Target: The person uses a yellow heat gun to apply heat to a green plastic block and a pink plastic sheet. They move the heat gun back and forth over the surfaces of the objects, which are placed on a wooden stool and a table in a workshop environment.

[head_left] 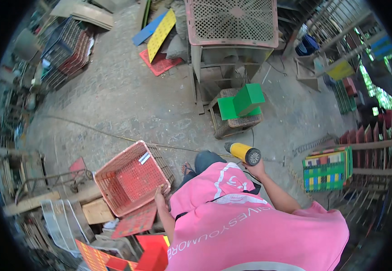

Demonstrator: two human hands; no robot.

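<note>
My right hand [255, 168] is wrapped around the handle of a yellow and black heat gun [241, 151], its dark nozzle pointing left. Its vented rear end faces up toward me. At my left side, my left hand [161, 191] grips the rim of a faded red plastic basket [128, 186]. The basket is tilted, with its open mouth turned up, and a white label shows on an inner wall. Ahead of me, a bright green bent plastic piece [246, 100] rests on a low worn stool [237, 128].
A larger stand [232, 49] topped by a pink perforated tray rises behind the stool. A cord [101, 132] crosses the floor. Coloured woven panels [326, 170] stand at right. Crates [65, 52] sit far left; a white wire basket [62, 221] and red panels [155, 253] lie near left.
</note>
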